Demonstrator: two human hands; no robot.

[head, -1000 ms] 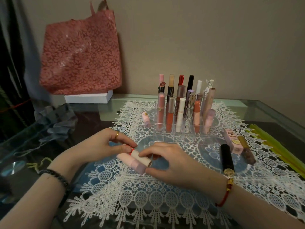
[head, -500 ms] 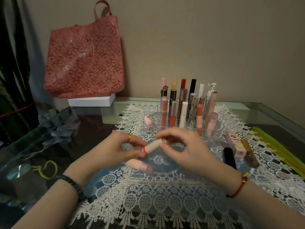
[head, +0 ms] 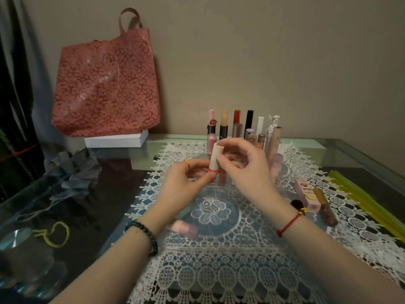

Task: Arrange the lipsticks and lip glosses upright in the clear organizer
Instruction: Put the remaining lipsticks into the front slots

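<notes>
A cream lipstick with a red band (head: 215, 157) stands nearly upright between both hands, in front of the clear organizer (head: 221, 190). My left hand (head: 186, 183) pinches its lower end at the band. My right hand (head: 247, 170) grips its upper part with thumb and forefinger. The organizer holds several upright lipsticks and glosses (head: 236, 126), partly hidden by my hands. A pink lipstick (head: 183, 228) lies on the lace mat near my left wrist. A pink boxed lipstick (head: 306, 195), a brown gloss tube (head: 325, 206) and a dark tube (head: 296, 204) lie at the right.
A white lace mat (head: 219, 270) covers the glass table (head: 361, 154). A red patterned bag (head: 107, 84) leans on the wall atop a white box (head: 116, 140). Grey cloth (head: 72, 172) and a yellow cord (head: 54, 235) lie left; yellow strips (head: 368, 200) lie right.
Both hands lifted the cream lipstick off the mat, turned it from lying to nearly upright and carried it toward the organizer. The pink lipstick stayed on the mat.
</notes>
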